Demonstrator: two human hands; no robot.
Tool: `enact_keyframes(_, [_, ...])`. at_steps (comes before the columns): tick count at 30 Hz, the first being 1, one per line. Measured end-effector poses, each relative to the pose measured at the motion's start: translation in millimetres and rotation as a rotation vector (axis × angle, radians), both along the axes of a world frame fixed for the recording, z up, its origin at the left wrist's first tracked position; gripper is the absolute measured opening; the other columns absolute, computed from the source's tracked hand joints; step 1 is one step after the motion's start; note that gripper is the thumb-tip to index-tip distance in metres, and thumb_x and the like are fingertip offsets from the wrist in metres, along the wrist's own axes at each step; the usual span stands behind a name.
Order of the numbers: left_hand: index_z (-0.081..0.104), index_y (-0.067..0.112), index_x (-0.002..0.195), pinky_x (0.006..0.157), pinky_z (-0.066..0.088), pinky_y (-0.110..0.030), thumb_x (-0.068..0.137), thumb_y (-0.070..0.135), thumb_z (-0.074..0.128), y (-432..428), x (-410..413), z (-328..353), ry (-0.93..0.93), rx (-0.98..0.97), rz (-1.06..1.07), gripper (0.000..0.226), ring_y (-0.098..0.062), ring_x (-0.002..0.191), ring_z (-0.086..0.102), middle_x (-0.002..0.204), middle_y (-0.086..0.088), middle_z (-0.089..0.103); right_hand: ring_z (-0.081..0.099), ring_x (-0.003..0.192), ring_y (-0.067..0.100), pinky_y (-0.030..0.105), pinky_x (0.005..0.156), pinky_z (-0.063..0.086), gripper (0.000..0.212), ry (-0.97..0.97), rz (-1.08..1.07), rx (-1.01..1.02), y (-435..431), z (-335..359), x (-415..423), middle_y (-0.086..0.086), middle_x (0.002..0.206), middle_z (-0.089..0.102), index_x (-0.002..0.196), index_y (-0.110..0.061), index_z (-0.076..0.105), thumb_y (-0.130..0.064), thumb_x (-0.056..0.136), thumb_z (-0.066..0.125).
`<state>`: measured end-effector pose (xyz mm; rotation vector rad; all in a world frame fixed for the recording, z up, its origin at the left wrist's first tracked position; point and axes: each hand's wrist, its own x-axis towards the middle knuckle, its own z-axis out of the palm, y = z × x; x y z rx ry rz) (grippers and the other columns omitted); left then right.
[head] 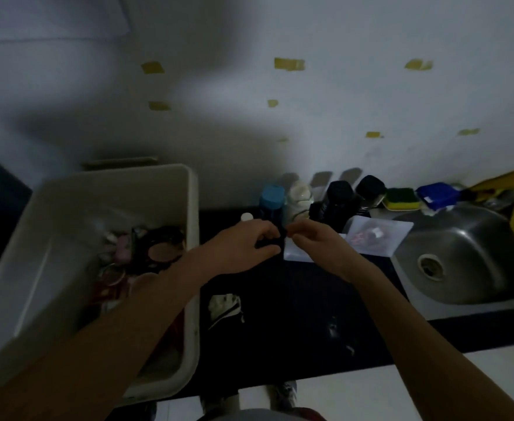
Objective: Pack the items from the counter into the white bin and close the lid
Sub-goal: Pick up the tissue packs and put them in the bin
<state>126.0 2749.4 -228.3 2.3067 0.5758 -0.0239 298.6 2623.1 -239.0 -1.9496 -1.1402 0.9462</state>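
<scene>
Black item (pixel 276 240) pinched, left hand (pixel 243 247), right hand (pixel 319 247), bin (pixel 192 208)

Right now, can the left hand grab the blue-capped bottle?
Not quite yet, probably: left hand and right hand both pinch a small dark item. The blue-capped bottle stands just behind with nothing between.

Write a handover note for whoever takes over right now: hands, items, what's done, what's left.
Left hand grips a small dark item above the counter; right hand pinches its other end. Too dark to tell what it is.
White bin stands open at the left, already holding a makeup compact and other small things.
Still on the counter: blue-capped bottle, white jar, black bottles, clear box.
Left: pack these, then close the bin.
</scene>
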Motion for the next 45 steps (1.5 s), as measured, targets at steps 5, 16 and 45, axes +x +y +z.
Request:
enact_keyframes(5, [0.054, 0.024, 0.127, 0.095, 0.049, -0.031, 0.093, 0.042, 0.059, -17, 46, -23, 0.07, -0.047, 0.023, 0.039, -0.01, 0.108, 0.055, 0.123, 0.005, 0.055, 0.053, 0.114, 0.013, 0.021, 0.09, 0.038, 0.035, -0.064, -0.037, -0.105, -12, -34, 50, 0.001, 0.127, 0.058, 0.13, -0.015, 0.056, -0.015, 0.095, 0.051])
enact_keyframes(16, [0.048, 0.021, 0.13, 0.082, 0.038, -0.007, 0.095, 0.026, 0.06, -52, 99, -79, 0.102, -0.235, 0.189, 0.037, -0.006, 0.11, 0.049, 0.119, 0.01, 0.048, 0.042, 0.119, 0.028, 0.041, 0.097, 0.032, 0.045, -0.652, 0.204, -0.22, 3, -97, 105, 0.003, 0.129, 0.056, 0.131, -0.024, 0.052, -0.026, 0.086, 0.059])
enact_keyframes(45, [0.07, 0.027, 0.109, 0.076, 0.057, -0.036, 0.078, 0.045, 0.069, -13, 36, 10, -0.278, -0.005, 0.554, 0.036, -0.007, 0.088, 0.069, 0.099, 0.006, 0.074, 0.06, 0.073, 0.023, 0.032, 0.078, 0.03, 0.005, -0.81, 0.113, 0.495, 31, 21, 54, -0.002, 0.073, 0.063, 0.076, -0.02, 0.058, -0.019, 0.078, 0.053])
